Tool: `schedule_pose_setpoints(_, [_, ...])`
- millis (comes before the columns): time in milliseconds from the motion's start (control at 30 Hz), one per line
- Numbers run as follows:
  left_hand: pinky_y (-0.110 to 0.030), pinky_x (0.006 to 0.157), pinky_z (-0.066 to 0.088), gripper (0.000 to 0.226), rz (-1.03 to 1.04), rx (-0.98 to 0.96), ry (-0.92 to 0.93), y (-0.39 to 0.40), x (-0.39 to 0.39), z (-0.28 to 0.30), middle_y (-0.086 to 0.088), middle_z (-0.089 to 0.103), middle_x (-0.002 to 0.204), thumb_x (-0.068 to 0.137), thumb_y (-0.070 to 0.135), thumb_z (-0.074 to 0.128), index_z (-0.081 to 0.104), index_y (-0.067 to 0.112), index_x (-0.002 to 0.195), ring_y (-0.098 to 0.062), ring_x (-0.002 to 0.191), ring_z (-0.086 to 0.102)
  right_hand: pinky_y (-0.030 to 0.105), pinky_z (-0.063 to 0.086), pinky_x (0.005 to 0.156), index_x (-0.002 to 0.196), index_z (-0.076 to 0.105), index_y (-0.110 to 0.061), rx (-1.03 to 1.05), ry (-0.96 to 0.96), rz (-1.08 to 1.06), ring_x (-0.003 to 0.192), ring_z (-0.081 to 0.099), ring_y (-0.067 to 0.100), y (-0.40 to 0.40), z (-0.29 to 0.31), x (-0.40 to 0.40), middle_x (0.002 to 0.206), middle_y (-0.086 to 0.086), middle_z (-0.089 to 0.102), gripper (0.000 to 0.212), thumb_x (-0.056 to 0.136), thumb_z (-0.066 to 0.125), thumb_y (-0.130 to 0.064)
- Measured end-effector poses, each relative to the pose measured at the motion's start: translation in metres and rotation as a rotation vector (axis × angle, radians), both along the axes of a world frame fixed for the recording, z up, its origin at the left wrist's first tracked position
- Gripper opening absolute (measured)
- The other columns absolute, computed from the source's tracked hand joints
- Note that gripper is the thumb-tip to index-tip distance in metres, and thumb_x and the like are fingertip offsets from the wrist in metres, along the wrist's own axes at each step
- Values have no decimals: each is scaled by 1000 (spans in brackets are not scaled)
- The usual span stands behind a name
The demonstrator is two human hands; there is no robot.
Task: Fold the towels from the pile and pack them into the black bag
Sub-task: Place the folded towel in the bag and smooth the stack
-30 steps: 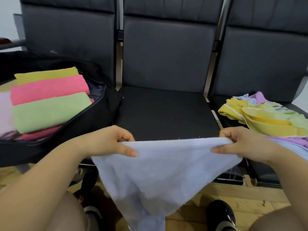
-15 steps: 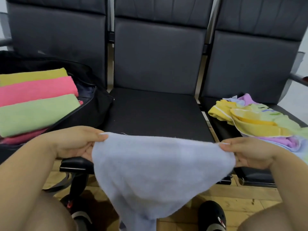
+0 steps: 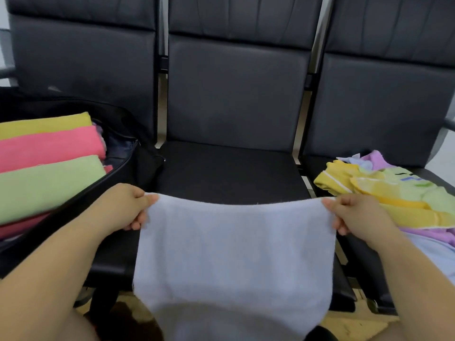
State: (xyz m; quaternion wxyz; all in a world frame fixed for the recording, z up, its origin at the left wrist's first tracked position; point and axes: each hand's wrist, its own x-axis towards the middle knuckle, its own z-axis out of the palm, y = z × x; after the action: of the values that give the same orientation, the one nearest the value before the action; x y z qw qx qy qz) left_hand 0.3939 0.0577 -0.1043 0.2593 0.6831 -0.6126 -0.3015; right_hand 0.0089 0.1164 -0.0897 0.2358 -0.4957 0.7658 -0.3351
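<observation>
Two hands on one pale blue towel, and it hangs stretched between them right in front of the middle seat. The left hand pinches the top left corner, fingers curled round the edge; the right hand pinches the top right corner the same way. The top edge runs straight across, left to right, sagging a little in the middle, with the cloth hanging down towards the person's lap. The black bag sits open on the left seat, nearer the left hand, with folded yellow, pink and green towels lying in it side by side. The pile of unfolded towels lies on the right seat, just beside the right hand. So the fold, I'd judge, brings corner to corner across that long top edge, then the bundle heads left. The towel's lower edge is cut off at the bottom of the view, the bag's far left runs out of frame, and how many layers hang here is hard to tell.
</observation>
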Motion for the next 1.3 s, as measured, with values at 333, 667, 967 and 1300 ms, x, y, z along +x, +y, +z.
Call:
schedule_pose_setpoints(333, [-27,110,22,89,-198,-217,-204,-25,-74,-68,0,34,148,79,69,31,23,16,150,-20,136,31,28,32,100,147,30,-20,-30,216,78,133,40,22,-60,-72,48,147,-2,40,63,92,56,-36])
schedule_pose_setpoints(667, [-37,119,-9,90,-270,-17,-653,-98,-85,-91,-6,-22,158,81,81,13,-8,31,152,-24,146,-17,33,-3,119,154,-3,-26,218,656,251,148,-7,18,-122,-106,28,161,4,-11,71,96,22,-60])
schedule_pose_setpoints(967, [-37,119,-8,85,-234,-57,-641,-170,-105,-96,-3,-17,160,83,78,16,-6,34,152,-22,147,-15,35,-3,120,154,0,-29,244,691,224,148,-8,17,-195,-105,14,161,1,-8,71,94,17,-64])
schedule_pose_setpoints(1300, [-39,117,10,64,-132,-352,-533,-235,-116,-104,-11,31,151,91,60,40,42,20,141,-26,140,25,41,27,111,139,47,-16,-107,713,89,138,32,29,-255,-108,6,151,13,34,53,97,37,-46])
